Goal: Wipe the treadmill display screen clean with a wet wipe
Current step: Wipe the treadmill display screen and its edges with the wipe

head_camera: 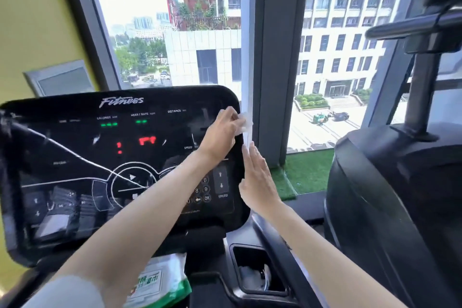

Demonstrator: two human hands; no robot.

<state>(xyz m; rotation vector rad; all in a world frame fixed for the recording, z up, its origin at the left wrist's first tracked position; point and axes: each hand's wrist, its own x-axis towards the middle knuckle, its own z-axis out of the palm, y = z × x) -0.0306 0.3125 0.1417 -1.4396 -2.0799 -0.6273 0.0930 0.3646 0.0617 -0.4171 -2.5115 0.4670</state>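
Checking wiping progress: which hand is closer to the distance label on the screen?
Left. The left hand, pinching the wet wipe, is just right of the distance label; the right hand lies lower, at the display screen's right edge.

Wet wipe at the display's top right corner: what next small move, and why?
Probably sweep the wet wipe leftward across the display screen. The left hand pinches it at the right corner, nearly all the glass lies to its left, and the right hand is open beside the edge.

Left grip (220, 134) raised, pinching wet wipe (246, 121), right grip (258, 180) flat, fingers straight
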